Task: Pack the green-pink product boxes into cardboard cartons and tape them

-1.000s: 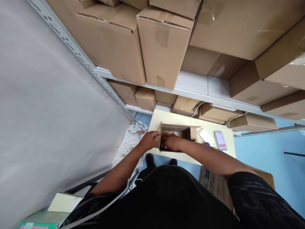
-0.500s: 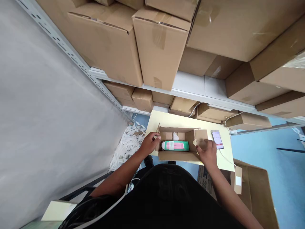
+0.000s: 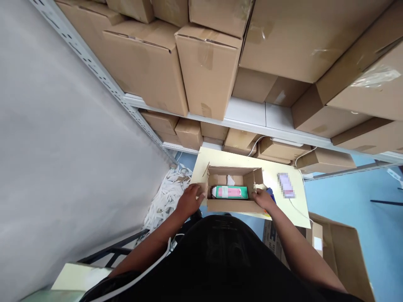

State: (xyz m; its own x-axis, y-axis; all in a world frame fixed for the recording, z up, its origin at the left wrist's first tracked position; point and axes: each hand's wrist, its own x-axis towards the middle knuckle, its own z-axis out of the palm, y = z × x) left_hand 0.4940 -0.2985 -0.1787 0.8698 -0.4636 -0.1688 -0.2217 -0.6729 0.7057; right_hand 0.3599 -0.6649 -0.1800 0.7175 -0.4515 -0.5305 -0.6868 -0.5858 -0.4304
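An open cardboard box (image 3: 231,205) stands on a pale yellow table. Inside it lies a green package with a pink item showing (image 3: 229,192), and a scrap of white paper (image 3: 231,180) sits behind that. My left hand (image 3: 189,201) is at the box's left side, thumb and fingers closed about the left flap. With my right hand (image 3: 263,199) I grip the near corner of the box's right wall, where torn clear tape sticks up. A dark blue object (image 3: 270,193), partly hidden, is just beyond my right hand.
A phone (image 3: 286,185) with a cable lies at the right of the table (image 3: 296,209). Shelves full of cardboard boxes (image 3: 204,71) rise behind. White paper strips (image 3: 162,199) cover the floor at left; a large open carton (image 3: 343,247) stands at lower right.
My right hand has moved left and inward, from the opened right flap to the box's right wall. That flap now hangs further down, uncovering the blue object. My left hand has shifted slightly lower with the left flap.
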